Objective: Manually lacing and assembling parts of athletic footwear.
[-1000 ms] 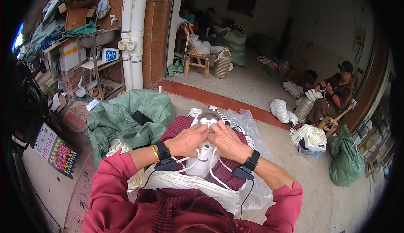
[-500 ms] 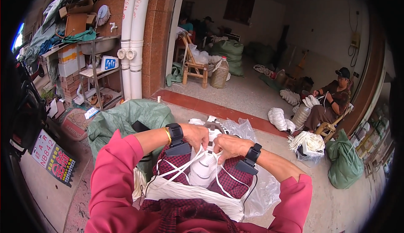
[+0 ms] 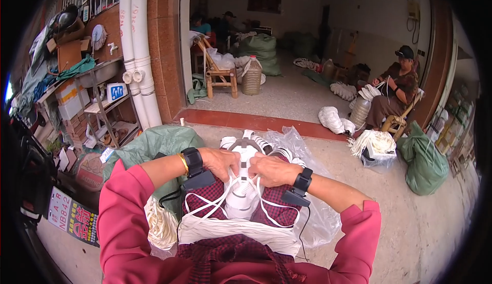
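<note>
A white shoe upper [image 3: 242, 202] with grey trim lies lengthwise over my lap, on a dark red checked cloth [image 3: 279, 202]. White shoelaces [image 3: 205, 200] run from its middle and loop out to both sides. My left hand [image 3: 220, 163] is closed at the upper's left edge, fingertips pinching by the lace. Opposite it, my right hand [image 3: 274, 170] is closed at the right edge, also pinching by the lace; its fingertips are partly hidden. A thick bundle of white laces [image 3: 236, 230] lies across my lap nearest me. More white uppers [image 3: 264, 144] lie just beyond my hands.
A green sack [image 3: 154, 140] stands at my left, with cream laces [image 3: 160, 225] below it. Clear plastic [image 3: 318, 222] spreads at my right. Farther off are a seated co-worker [image 3: 402, 86], a lace-filled box [image 3: 376, 150], another green sack [image 3: 426, 166] and a bamboo chair [image 3: 221, 76].
My hands have moved slightly apart along the two sides of the upper, showing more of its grey-trimmed middle. The whole view has shifted a little.
</note>
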The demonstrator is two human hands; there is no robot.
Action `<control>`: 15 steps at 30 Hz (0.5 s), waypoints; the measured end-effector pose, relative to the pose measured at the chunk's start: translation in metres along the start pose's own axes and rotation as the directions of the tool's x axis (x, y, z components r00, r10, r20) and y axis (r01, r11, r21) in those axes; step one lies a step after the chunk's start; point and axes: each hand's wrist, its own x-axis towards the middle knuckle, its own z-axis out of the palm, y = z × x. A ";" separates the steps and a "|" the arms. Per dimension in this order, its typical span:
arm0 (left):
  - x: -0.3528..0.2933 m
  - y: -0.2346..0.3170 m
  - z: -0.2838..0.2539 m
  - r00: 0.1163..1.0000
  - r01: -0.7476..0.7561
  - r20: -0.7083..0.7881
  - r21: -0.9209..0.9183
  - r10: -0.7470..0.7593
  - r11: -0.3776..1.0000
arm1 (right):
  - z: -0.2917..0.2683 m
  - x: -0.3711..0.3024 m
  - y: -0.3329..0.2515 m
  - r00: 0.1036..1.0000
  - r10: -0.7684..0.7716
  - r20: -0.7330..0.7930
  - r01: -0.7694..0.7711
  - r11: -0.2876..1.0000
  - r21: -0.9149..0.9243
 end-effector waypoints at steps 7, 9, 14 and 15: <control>0.034 0.018 -0.005 0.949 0.278 0.150 0.020 -0.278 0.960 | -0.002 0.013 0.043 0.990 -0.017 0.143 -0.019 0.970 0.242; 0.025 0.028 0.014 0.959 0.281 -0.101 0.194 -0.266 0.940 | -0.009 0.021 0.015 0.980 0.158 0.120 -0.174 0.976 0.134; 0.017 0.038 0.011 0.941 0.321 -0.161 0.140 -0.298 0.937 | 0.010 0.017 -0.005 0.907 0.408 -0.109 -0.381 0.901 0.206; 0.016 0.040 0.011 0.934 0.345 -0.157 0.152 -0.322 0.926 | 0.009 0.018 -0.012 0.903 0.414 -0.117 -0.387 0.901 0.197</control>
